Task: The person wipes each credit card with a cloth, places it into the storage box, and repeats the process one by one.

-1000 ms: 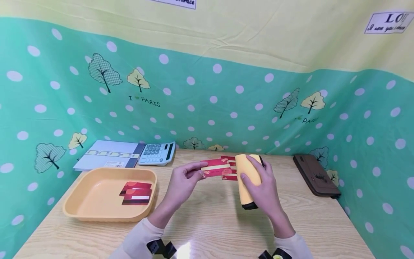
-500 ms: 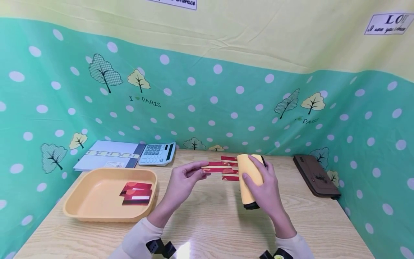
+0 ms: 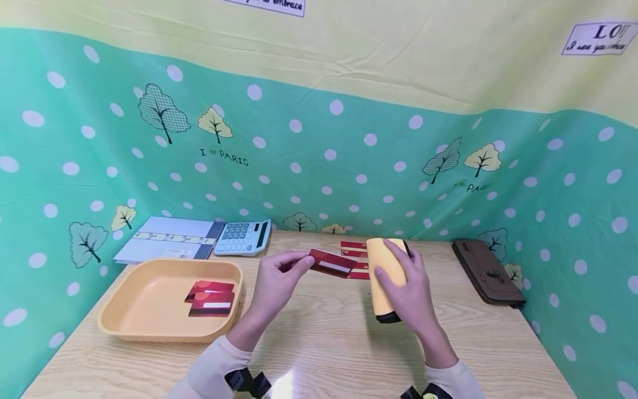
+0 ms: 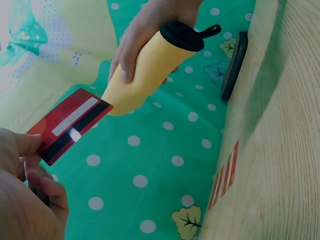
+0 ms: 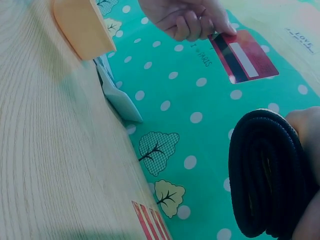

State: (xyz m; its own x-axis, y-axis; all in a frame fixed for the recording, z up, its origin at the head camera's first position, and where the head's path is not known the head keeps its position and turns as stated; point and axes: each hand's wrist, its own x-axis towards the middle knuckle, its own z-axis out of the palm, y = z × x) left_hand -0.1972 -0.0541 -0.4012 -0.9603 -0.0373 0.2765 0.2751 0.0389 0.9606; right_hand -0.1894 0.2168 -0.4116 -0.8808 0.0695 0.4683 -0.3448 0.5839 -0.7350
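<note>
One red card (image 3: 333,263), now flipped, dark stripe (image 4: 84,126) showing

The left hand (image 3: 279,280) covers one corner of a red card (image 3: 333,264), its fine print too small to read, while the card masks the left ends of the lower red strips (image 3: 354,253). The right hand (image 3: 408,282), cropped by the right wrist view's edge, hides part of a yellow roll (image 3: 379,266). Calculator (image 3: 242,238) key markings are illegible; the top edge cuts a printed label (image 3: 271,5).
</note>
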